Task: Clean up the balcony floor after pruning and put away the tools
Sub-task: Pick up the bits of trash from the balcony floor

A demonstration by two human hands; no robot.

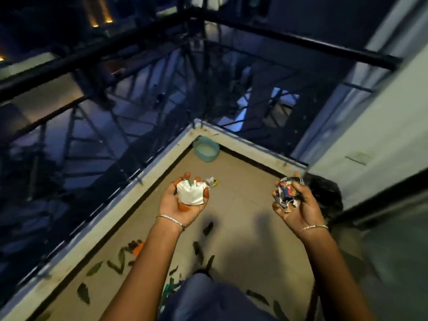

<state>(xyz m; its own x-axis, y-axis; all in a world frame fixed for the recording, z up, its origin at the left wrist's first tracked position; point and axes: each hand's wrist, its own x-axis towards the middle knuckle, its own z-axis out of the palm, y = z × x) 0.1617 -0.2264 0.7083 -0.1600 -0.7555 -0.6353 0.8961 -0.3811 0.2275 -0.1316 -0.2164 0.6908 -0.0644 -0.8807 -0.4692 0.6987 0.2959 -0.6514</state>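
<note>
My left hand (183, 202) is palm up over the balcony floor and cups a crumpled white paper wad (191, 192), its fingers curled around it. My right hand (296, 205) grips a crumpled ball of colourful printed scraps (288, 191). One small crumpled wrapper (212, 181) lies on the tan tiled floor (243, 216) just beyond my left hand. Several dark green cut leaves (199, 249) are scattered over the tiles near my legs. An orange object (138, 249), partly hidden by my left forearm, lies by the leaves at the left edge.
A light green tub (206, 149) stands in the far corner of the balcony. A black bag (324, 193) sits against the right wall behind my right hand. A black metal railing (115, 126) on a raised kerb bounds the left and far sides.
</note>
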